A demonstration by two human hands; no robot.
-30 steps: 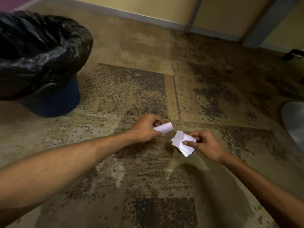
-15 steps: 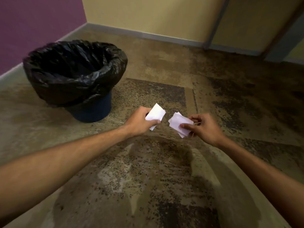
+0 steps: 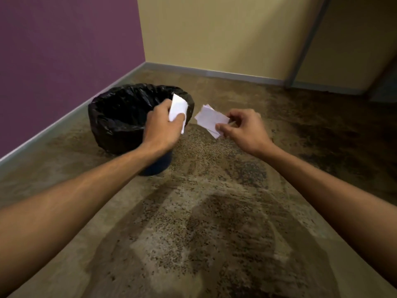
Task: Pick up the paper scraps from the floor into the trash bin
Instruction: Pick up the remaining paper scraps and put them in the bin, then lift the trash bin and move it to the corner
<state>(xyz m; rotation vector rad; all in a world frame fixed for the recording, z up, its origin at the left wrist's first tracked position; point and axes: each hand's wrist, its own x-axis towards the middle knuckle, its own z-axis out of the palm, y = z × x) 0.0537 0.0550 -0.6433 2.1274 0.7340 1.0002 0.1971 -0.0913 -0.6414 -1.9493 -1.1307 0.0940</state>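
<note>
My left hand (image 3: pixel 164 123) grips a white paper scrap (image 3: pixel 177 109) and hovers over the right rim of the trash bin (image 3: pixel 120 117), a blue bin lined with a black bag. My right hand (image 3: pixel 247 130) pinches a small stack of white paper scraps (image 3: pixel 209 120) between thumb and fingers, just to the right of the bin and apart from it. Both hands are raised above the floor. The bin's inside looks dark and its contents are hidden.
A purple wall (image 3: pixel 64 50) runs along the left, close behind the bin. A yellow wall (image 3: pixel 225 35) with a grey skirting closes the back, with a door frame (image 3: pixel 305 44) at the right. The speckled brown floor (image 3: pixel 214 211) spreads below my arms.
Both hands have lifted from near the floor and moved left towards the bin, each keeping its paper. The view has tilted up, bringing the bin and walls nearer the centre.
</note>
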